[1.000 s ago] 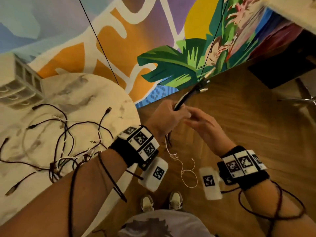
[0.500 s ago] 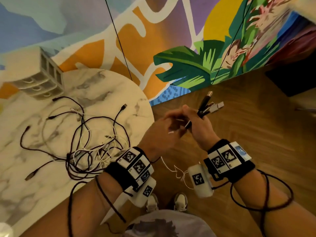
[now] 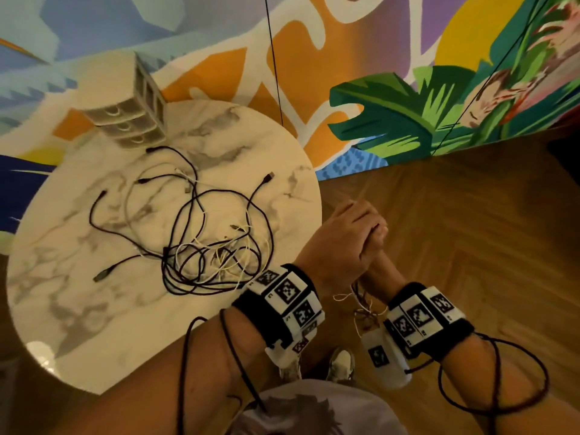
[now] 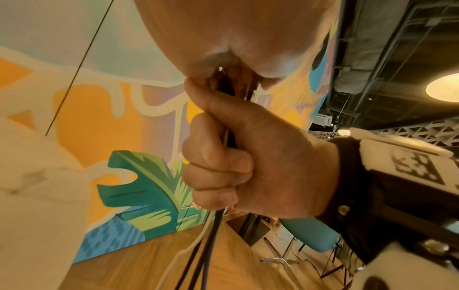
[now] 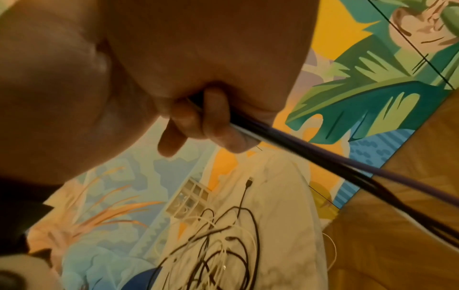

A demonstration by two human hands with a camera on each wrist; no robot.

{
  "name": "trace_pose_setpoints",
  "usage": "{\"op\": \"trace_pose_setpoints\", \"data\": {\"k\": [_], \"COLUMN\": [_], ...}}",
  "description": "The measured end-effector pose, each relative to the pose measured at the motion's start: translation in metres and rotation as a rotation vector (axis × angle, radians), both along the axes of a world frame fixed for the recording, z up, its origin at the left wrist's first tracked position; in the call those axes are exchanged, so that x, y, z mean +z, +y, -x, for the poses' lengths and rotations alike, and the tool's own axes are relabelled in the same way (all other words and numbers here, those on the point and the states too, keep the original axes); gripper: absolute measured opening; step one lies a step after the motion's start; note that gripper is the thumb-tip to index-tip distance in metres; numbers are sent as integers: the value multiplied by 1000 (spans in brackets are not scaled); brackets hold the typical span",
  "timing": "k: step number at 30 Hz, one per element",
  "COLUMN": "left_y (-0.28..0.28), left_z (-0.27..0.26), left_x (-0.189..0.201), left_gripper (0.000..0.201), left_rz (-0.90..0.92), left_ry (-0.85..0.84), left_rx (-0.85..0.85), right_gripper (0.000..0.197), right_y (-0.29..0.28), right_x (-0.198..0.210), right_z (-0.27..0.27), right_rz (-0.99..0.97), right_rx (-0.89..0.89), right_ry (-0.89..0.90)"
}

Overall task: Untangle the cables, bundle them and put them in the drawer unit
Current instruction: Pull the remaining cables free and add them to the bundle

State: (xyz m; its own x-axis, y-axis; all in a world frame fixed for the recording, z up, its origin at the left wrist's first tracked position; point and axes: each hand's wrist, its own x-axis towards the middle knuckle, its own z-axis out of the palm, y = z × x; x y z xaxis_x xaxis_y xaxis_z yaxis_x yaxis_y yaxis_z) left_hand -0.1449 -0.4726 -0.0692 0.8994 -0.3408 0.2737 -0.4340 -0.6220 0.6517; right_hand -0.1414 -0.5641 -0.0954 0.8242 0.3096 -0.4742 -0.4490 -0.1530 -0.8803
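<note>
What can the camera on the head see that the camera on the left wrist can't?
Only the head view shows the tangled pile of cables on the marble table, the drawer unit at its far edge, and both wrists with their marker bands.

Only the left wrist view shows, up close, curled fingers gripping a bunch of black and white cables that hangs below them, plus ceiling lamps.

Both show the left hand and right hand pressed together, the painted wall and the wooden floor.

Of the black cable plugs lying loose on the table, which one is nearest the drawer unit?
The black plug just in front of the drawer unit, at the tangle's far edge; the other loose plugs lie farther out on the table.
</note>
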Motion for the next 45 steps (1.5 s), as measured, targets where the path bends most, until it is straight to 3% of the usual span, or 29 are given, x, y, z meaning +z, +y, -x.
{"op": "trace_pose_setpoints", "data": {"k": [4,10,13,17,18,21,24,26,27,29,30,32,34,36,38,41,43,45], "left_y": [16,29,32,52,62,112,190,232,245,254,252,244,233,218,205,190,186,191], "left_z": [12,20,26,30,28,15,-2,-8,-9,-7,-6,-3,0,5,14,30,38,46], "left_x": [-8,-21,-27,-28,-27,-30,-43,-52,-57,-69,-69,-55,-29,0,21,21,10,-8], "left_gripper": [40,32,36,40,40,32,22,26,30,30,25,24,24,24,24,21,19,20], "left_rz": [-17,36,33,23,13,56,-34,-189,-275,-267,-143,117,164,177,106,-158,-265,-246], "left_ry": [65,4,25,47,44,-5,31,203,386,704,736,586,344,229,190,115,121,213], "left_rx": [27,106,99,105,124,358,725,874,888,781,742,737,668,489,303,90,57,108], "right_gripper": [28,33,29,25,33,62,63,64,64,65,64,63,61,60,57,48,40,35], "right_y": [12,18,20,29,30,31,31,32,35,42,45,52,60,70,85,111,124,131], "right_x": [-14,-26,-27,-26,-31,-36,-40,-45,-47,-46,-45,-41,-36,-25,-10,12,19,21], "right_z": [10,13,14,17,17,22,27,31,32,32,32,31,30,28,25,20,14,8], "right_rz": [-135,52,158,-11,-4,117,67,54,52,91,106,122,130,95,1,-160,-202,-244], "right_rx": [11,76,66,62,46,90,128,139,127,118,115,111,91,46,11,-51,-52,-37], "right_ry": [-46,-248,-148,-185,-163,-86,11,17,16,-8,-29,-84,-127,-150,-138,-36,12,38]}}
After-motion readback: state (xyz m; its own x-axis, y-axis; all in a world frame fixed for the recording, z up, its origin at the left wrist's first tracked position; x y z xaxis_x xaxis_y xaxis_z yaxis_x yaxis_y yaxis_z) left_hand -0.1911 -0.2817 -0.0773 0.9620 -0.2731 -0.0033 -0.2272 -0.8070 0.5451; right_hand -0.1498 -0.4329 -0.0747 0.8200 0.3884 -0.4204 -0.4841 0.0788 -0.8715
